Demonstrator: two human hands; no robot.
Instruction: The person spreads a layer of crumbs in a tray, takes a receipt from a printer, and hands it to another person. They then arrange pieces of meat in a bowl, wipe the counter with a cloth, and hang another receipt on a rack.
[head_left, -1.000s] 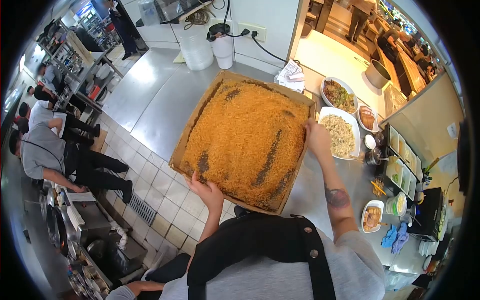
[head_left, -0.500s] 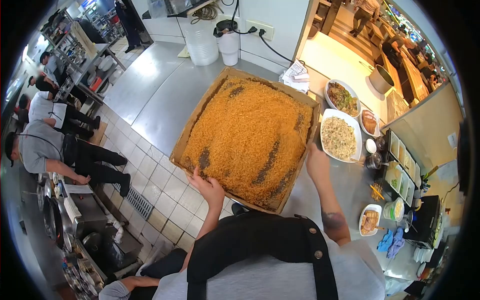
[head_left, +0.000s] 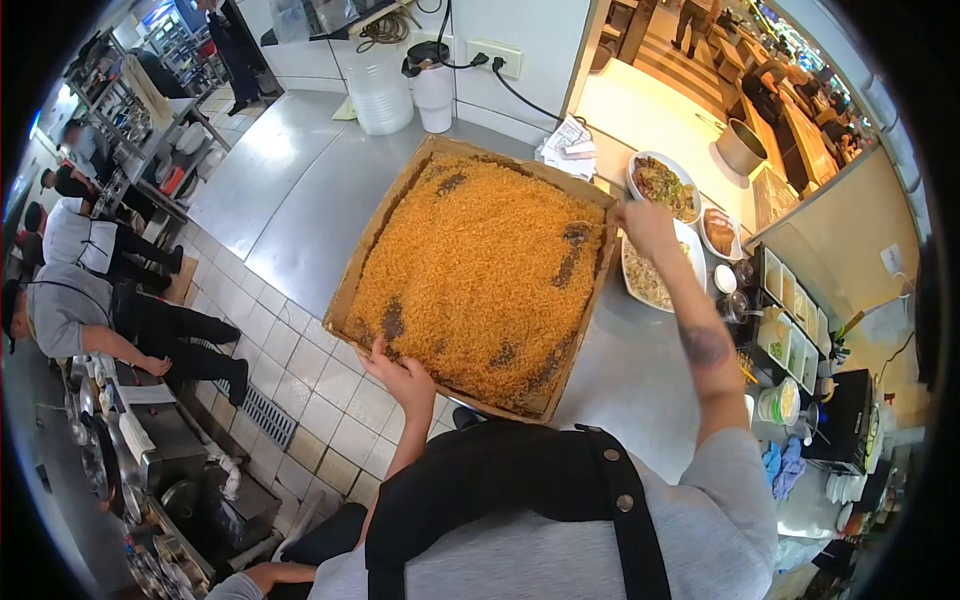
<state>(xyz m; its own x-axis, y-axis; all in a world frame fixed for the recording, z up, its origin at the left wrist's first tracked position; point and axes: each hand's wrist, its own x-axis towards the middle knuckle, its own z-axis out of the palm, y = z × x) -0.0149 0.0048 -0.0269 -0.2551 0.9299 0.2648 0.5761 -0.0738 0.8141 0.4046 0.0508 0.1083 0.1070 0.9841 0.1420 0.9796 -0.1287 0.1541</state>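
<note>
A shallow cardboard box [head_left: 352, 262] spreads out in front of me, filled with orange-brown crumbs [head_left: 470, 270] that look like toasted breadcrumbs. Dark patches show through the crumbs in several spots. At the box's near left edge, my left hand [head_left: 402, 382] grips the rim, its thumb on the wall and part of its fingers hidden below. My right hand [head_left: 648, 230] is closed at the right edge, close to the far right corner. Just beyond that hand stands a white dish of pale fried rice [head_left: 645, 275], partly covered by my forearm.
A steel counter [head_left: 290, 170] holds stacked clear containers [head_left: 378, 95] and a white cup [head_left: 433, 98]. At right are a plate of cooked food [head_left: 665, 185], a dish of sliced meat [head_left: 718, 230] and condiment trays [head_left: 790, 300]. Co-workers [head_left: 70, 310] stand at the stoves on the left.
My right hand has moved up along the box's right edge toward the far corner. The crumbs have shifted, and the dark patches have changed shape. My left hand keeps its place on the rim.
</note>
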